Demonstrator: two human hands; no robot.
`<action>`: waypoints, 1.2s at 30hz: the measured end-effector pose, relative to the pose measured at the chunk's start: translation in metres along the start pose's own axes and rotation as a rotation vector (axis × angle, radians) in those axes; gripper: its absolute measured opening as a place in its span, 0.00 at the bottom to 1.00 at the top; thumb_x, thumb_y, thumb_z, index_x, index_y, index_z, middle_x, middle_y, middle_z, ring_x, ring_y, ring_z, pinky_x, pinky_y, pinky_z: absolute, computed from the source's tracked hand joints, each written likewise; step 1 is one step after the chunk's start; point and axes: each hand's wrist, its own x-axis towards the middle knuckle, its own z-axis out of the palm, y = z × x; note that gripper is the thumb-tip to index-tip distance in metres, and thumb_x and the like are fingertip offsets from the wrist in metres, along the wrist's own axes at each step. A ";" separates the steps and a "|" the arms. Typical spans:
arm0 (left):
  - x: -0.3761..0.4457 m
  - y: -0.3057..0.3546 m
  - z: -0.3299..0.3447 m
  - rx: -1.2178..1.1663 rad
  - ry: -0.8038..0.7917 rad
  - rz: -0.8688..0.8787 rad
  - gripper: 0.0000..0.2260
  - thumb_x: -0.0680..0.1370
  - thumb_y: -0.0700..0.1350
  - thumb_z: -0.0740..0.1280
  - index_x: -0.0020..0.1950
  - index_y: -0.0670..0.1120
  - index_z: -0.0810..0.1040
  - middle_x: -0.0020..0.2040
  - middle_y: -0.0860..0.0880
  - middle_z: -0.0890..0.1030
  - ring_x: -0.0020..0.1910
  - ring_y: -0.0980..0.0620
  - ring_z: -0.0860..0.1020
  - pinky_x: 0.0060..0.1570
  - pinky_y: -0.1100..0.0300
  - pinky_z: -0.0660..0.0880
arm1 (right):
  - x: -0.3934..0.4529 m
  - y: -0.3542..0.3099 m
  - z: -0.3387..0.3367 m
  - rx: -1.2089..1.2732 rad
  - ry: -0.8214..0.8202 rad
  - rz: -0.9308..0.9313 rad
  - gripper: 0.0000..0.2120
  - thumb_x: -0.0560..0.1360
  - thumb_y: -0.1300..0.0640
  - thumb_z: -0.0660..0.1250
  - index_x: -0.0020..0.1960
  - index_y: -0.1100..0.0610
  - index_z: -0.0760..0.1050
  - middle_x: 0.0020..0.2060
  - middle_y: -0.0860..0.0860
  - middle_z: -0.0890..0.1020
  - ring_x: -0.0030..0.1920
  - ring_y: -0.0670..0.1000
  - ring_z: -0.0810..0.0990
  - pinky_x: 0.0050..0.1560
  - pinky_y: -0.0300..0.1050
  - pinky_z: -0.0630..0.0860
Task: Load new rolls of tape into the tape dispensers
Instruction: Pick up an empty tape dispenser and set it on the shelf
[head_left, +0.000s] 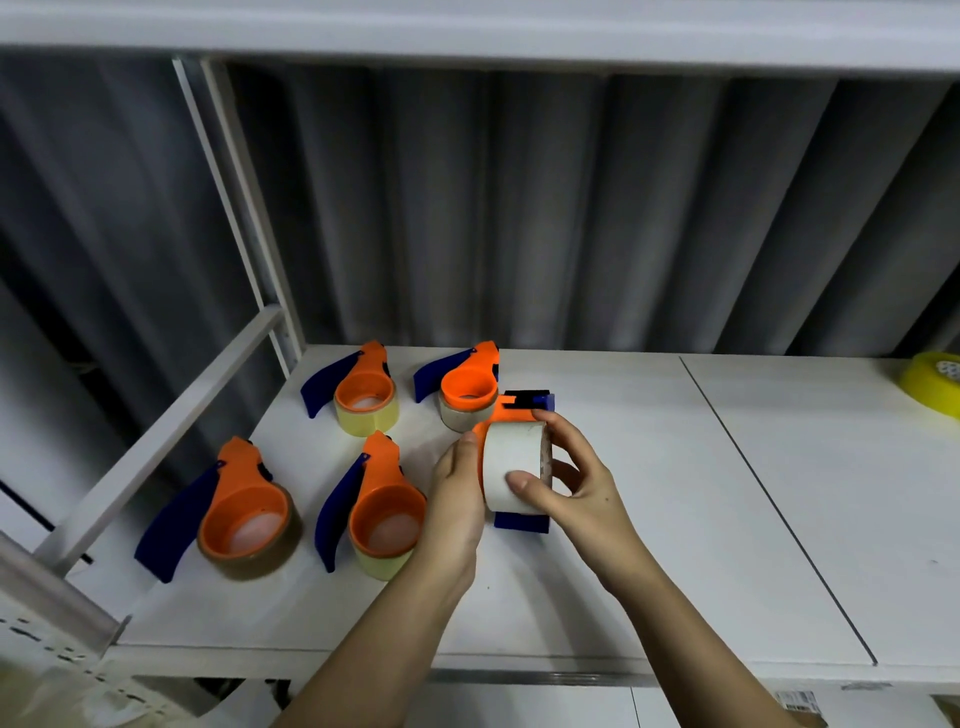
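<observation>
A white tape roll (511, 457) sits on an orange and blue dispenser (524, 408) held above the white shelf (623, 519). My right hand (571, 483) grips the roll, thumb on its front face and fingers over the top and far side. From the left, my left hand (457, 499) holds the dispenser's orange side, thumb up against it. The dispenser's blue handle end (522, 522) shows below the roll. Four more orange dispensers with tape rolls lie flat to the left, among them one with brown tape (244, 519) and one with clear tape (384, 519).
Two other loaded dispensers (366, 395) (467, 387) lie at the back of the shelf. A yellow tape roll (932, 382) rests at the far right edge. A white rack post and rail (244, 218) stand at the left. A grey corrugated wall is behind.
</observation>
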 end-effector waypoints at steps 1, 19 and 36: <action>0.000 0.001 0.000 0.002 0.001 -0.014 0.12 0.82 0.51 0.57 0.51 0.50 0.79 0.42 0.49 0.83 0.41 0.50 0.81 0.37 0.59 0.76 | 0.000 0.000 -0.001 -0.013 -0.007 -0.008 0.26 0.72 0.59 0.72 0.62 0.38 0.68 0.61 0.39 0.73 0.59 0.43 0.74 0.43 0.33 0.78; 0.016 0.019 -0.014 0.077 0.082 -0.215 0.13 0.82 0.45 0.57 0.61 0.40 0.74 0.57 0.39 0.78 0.49 0.46 0.79 0.50 0.57 0.76 | 0.005 0.005 -0.058 0.011 0.010 -0.021 0.31 0.66 0.52 0.77 0.66 0.42 0.70 0.64 0.45 0.75 0.59 0.46 0.78 0.50 0.43 0.79; -0.028 -0.033 0.001 0.227 -0.083 -0.039 0.13 0.84 0.44 0.53 0.42 0.54 0.69 0.39 0.52 0.75 0.29 0.64 0.76 0.27 0.76 0.69 | 0.010 0.020 -0.082 -0.987 -0.044 0.199 0.40 0.69 0.42 0.72 0.75 0.45 0.56 0.68 0.48 0.65 0.66 0.54 0.70 0.62 0.50 0.72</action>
